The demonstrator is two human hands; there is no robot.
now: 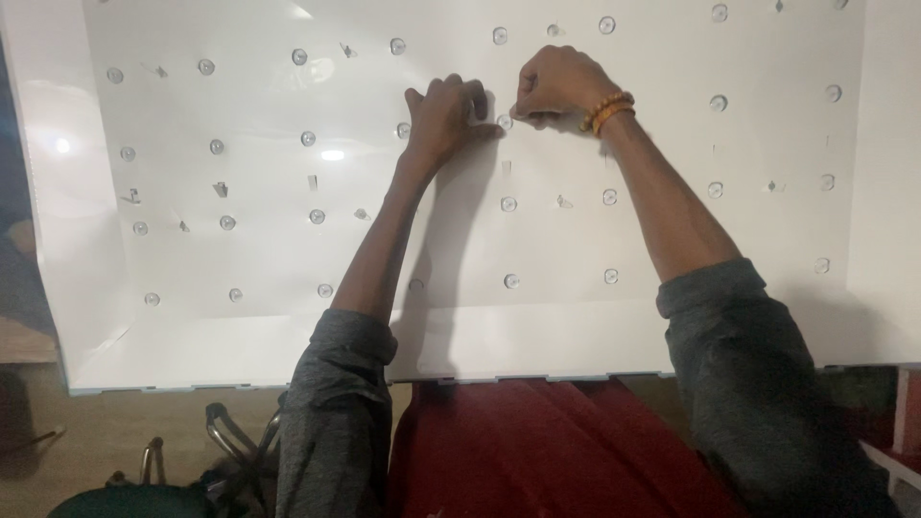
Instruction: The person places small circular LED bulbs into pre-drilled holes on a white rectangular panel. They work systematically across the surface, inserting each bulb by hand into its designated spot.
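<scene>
We see a large white panel (192,336) lying flat, its near edge over a red cloth (537,441). Rows of small round lenses (508,203) dot the panel from its left edge to its right edge, with small tilted clips between some of them.

Both hands work near the far edge, slightly right of the panel's middle. The left hand (443,117) lies palm down on the panel, fingers curled, the fingertips just beside one lens (505,122). We cannot tell whether it holds anything. The right hand (556,86) is closed into a loose fist, thumb and fingertips pinched together at that same lens — the pinch touches it or sits directly over it; we cannot tell which. A string of orange beads (607,110) circles the right wrist.

Both forearms are bare and reach across the panel from the near edge — grey sleeves (336,422) are pushed up to the elbows.

Below the panel's near left corner we see a wooden floor, with metal tubing (230,432) and a dark round seat (125,501)
</scene>
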